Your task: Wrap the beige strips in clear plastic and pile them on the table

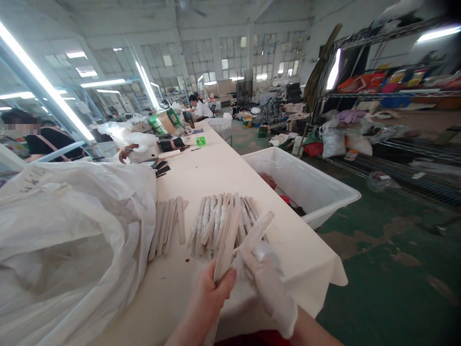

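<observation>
My left hand (211,293) is bare and closed around pale, flat fabric strips (229,235) that point up and away from me. My right hand (266,283), in a white glove, is closed beside it on another pale strip (262,226), which sticks out to the upper right. The glove is blurred and its fingertips are partly hidden. Just past my hands, a pile of similar strips (205,226) lies side by side on the cream-covered table (209,170), some with a white, crinkled wrap. A smaller row of strips (163,230) lies to its left.
A large white bag (140,211) covers the table's left side. Past the right edge stands a white plastic tub (309,178) with dark and red items inside. Wire shelves (396,96) hold bags farther right. Two people are at the left and the far end.
</observation>
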Motion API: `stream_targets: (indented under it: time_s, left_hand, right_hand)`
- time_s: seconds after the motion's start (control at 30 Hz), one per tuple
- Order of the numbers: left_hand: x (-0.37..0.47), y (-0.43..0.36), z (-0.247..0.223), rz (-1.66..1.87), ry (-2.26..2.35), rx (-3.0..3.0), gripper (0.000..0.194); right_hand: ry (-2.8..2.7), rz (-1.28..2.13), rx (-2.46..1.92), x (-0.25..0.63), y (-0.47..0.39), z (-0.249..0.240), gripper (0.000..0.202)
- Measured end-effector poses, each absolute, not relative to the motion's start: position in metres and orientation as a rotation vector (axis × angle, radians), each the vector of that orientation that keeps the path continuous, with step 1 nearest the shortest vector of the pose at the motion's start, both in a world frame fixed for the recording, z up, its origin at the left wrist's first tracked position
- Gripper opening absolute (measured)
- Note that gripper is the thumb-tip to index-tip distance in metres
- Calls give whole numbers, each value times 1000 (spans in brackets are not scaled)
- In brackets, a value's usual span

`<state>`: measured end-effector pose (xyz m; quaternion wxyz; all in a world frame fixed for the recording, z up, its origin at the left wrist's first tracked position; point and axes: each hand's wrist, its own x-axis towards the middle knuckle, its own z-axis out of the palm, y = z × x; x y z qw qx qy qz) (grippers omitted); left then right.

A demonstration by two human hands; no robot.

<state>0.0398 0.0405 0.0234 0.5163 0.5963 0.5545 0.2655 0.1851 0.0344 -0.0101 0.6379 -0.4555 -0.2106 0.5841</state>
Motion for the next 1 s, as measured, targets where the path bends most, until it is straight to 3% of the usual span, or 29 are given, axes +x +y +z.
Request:
stream_targets:
  time_s: [0.13,0.27,0.4,0.57,0.63,1.0]
  left_hand:
    - [41,40,21,619,1319,1447,18]
    - [40,38,14,590,1310,1439,19]
    - [50,43,12,684,1361,1381,21]
    - [71,74,17,832,1379,1329,14]
    - [79,88,15,856,1369,1264,23]
    - [73,65,7,783,1283,1335,29]
  right_hand:
    - [-438,1476,-913,185,31,-4,33]
    - [-260,1321,-918,195,36,2,38]
    - [-345,1505,-854,184,37,-8,32]
    - [-332,1379,-846,200,43,-17,25]
    - [-318,1414,-764,209,47,-17,24]
    - [-251,1526,-680,215,48,-21,33]
